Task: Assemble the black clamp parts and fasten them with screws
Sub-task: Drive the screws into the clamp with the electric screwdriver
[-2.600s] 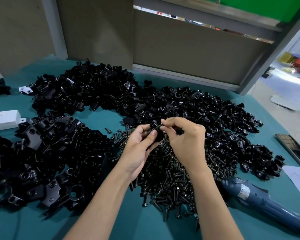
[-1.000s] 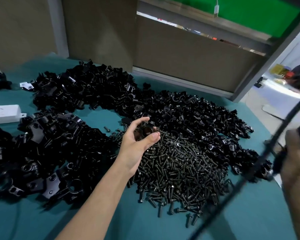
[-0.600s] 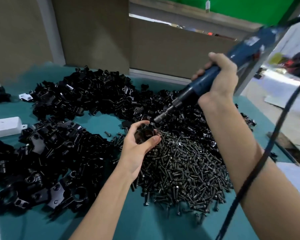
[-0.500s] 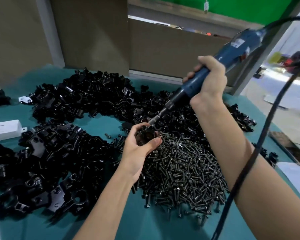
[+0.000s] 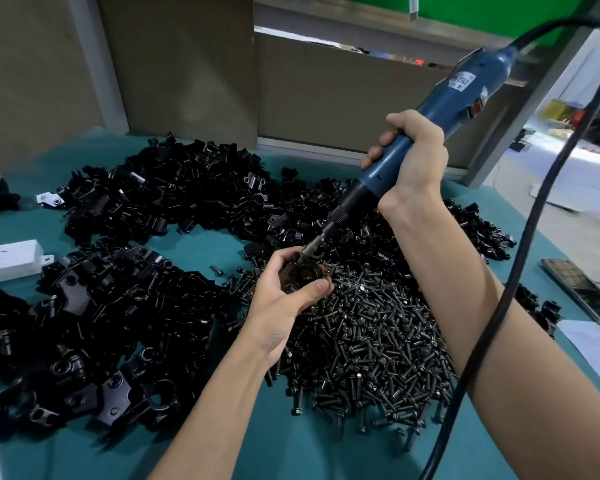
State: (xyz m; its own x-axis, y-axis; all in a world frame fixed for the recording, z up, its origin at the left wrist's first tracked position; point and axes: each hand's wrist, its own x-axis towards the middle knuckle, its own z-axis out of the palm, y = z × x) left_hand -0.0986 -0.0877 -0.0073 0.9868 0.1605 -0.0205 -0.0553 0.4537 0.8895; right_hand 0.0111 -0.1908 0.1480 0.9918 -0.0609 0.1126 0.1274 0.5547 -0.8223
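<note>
Clamp [image 5: 305, 276] front and centre, held just above the heap of screws [image 5: 371, 344]. The left hand [image 5: 281, 306] has it gripped, thumb along the near side, fingers [image 5: 276, 263] curled round the far side, round opening facing up towards the camera. Right on its top edge sits the bit [image 5: 312, 249] of the electric screwdriver [image 5: 465, 88], and that's the line that matters. The tool's long axis runs on a slant, from high at the right down to low at the left, tip touching the clamp, handle well up and away. The right hand [image 5: 413, 157] is wrapped firmly round the blue barrel, above the clamp and well apart from it; the left hand is the one at the part. Whether a screw is seated under that tip, can't tell: fingers and dark metal hide it. My read is that this is the fastening step. The drive needs the bit in line with the screw hole, so the left hand has to brace the clamp against a push coming down that slant. A slip would send the tip towards those left fingers, I'd say. Out beyond, loose black clamp parts [image 5: 187, 195] are piled across the back and left of the teal counter [image 5: 291, 452]. The tool's black cable [image 5: 499, 306] crosses the right forearm, and a phone [image 5: 582, 292] lies at the right edge.
</note>
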